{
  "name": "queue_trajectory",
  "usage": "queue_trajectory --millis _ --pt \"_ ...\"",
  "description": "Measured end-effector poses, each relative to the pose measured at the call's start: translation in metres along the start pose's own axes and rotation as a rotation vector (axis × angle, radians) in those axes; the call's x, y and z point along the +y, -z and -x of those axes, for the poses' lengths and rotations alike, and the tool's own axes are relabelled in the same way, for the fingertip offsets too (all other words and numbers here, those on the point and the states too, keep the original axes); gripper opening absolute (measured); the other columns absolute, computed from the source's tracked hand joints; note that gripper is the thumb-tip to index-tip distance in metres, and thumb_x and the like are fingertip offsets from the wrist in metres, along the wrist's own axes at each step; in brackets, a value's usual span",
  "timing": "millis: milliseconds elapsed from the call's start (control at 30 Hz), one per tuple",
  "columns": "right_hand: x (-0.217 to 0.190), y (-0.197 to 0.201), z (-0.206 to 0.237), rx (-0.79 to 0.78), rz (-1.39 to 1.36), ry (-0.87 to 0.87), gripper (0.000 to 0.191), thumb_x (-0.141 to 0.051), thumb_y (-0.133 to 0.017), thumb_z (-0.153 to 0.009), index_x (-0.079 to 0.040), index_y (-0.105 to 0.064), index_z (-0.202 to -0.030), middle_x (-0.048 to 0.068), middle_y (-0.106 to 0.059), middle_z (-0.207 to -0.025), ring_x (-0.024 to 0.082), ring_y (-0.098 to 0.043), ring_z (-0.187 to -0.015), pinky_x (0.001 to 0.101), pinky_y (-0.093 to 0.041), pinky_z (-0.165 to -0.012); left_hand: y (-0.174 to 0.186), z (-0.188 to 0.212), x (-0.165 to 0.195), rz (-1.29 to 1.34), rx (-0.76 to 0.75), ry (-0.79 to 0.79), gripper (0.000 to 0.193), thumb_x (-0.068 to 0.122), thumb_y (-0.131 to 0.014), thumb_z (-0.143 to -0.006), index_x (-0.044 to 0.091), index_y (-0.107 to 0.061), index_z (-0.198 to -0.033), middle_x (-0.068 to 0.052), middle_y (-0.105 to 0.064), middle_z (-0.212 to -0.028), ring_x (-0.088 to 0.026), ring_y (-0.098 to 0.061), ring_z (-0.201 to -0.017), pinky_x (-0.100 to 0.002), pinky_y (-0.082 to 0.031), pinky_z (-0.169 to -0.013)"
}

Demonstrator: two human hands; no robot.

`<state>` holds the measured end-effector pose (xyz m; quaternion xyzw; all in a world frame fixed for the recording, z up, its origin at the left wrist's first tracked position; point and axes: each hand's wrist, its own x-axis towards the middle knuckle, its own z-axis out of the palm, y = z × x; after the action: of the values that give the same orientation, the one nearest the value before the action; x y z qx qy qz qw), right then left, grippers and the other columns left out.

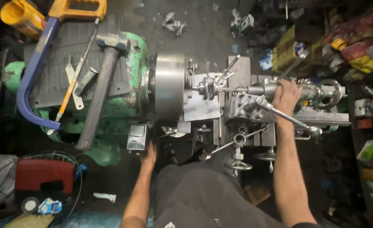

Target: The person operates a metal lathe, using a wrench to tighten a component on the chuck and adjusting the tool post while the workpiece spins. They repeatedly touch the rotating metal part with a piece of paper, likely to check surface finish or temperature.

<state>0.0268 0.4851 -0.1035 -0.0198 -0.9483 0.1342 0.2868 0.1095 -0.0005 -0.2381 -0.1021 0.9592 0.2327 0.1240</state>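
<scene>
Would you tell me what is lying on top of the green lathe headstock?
On the green headstock lies a dark mat carrying a hammer, a blue-framed hacksaw and metal strips. The surface beneath the mat is hidden.

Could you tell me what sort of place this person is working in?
Most likely a small machine shop: a green lathe with a steel chuck, a hammer and hacksaw lying on top, and metal scraps on the floor.
</scene>
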Motion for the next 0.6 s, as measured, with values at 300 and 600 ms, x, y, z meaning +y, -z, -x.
queue_trajectory --millis 300,600 --pt "-0.043 0.025 0.078 0.369 -0.772 -0.483 0.014 0.001 -0.064 -0.102 0.001 -0.065 -0.116 0.015 -0.068 -0.113 0.02 -0.066 -0.101 0.0312 -0.056 -0.09 0.005 -0.002 -0.004 0.342 -0.212 0.262 0.054 0.052 -0.037 -0.104 0.016 -0.062 -0.136 -0.014 -0.057 -0.148 -0.035 -0.051 -0.139 -0.047 -0.039 -0.116" --pt "-0.162 0.01 0.182 -0.238 -0.854 -0.312 0.021 0.005 -0.053 -0.082 -0.002 -0.072 -0.087 0.008 -0.075 -0.09 0.016 -0.068 -0.074 0.0262 -0.054 -0.064 -0.014 0.042 0.013 -0.126 -0.17 -0.288 0.026 0.03 -0.069 -0.09 0.021 -0.071 -0.114 -0.012 -0.07 -0.098 -0.036 -0.069 -0.097 -0.05 -0.053 -0.088"
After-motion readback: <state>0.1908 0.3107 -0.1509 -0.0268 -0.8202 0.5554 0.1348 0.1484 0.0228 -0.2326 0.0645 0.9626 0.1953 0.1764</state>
